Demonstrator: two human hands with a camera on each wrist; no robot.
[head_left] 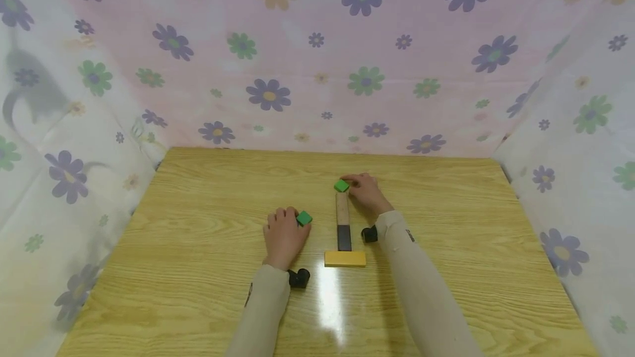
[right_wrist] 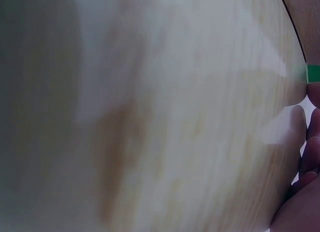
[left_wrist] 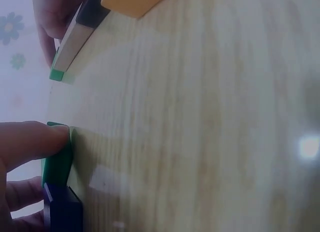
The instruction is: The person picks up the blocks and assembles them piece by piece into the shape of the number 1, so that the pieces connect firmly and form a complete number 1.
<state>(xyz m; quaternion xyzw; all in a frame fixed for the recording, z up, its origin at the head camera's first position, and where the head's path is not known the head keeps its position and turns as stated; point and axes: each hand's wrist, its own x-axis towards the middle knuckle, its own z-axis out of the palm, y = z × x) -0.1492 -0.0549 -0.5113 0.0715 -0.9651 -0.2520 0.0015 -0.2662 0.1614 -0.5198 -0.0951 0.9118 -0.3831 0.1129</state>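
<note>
Head view shows two pale sleeves (head_left: pixel 264 304) reaching over the wood worktop (head_left: pixel 188 291); each has a small dark mark near its cuff, too tiny to read. Past the near edge, a shiny light spot lies on the wood, and then comes a yellow block (head_left: pixel 345 259), lying crosswise. A black block (head_left: pixel 344 238) meets its middle, and a tan block (head_left: pixel 342 208) carries on from that in a straight line. Left of the line, with a strip of wood between, the left grip (head_left: pixel 286 236) pinches a green block (head_left: pixel 304 218); the left wrist view shows a dark blue block (left_wrist: pixel 64 209) touching it. Wide wood runs from this grip to the left edge. Farther off, the right grip (head_left: pixel 366 190) pinches another green block (head_left: pixel 341 185) at the tan block's far end. Wide wood runs to the right edge too. Only a shorter stretch lies before the far edge, where the flowery cloth (head_left: pixel 317 103) stands up like a wall.
</note>
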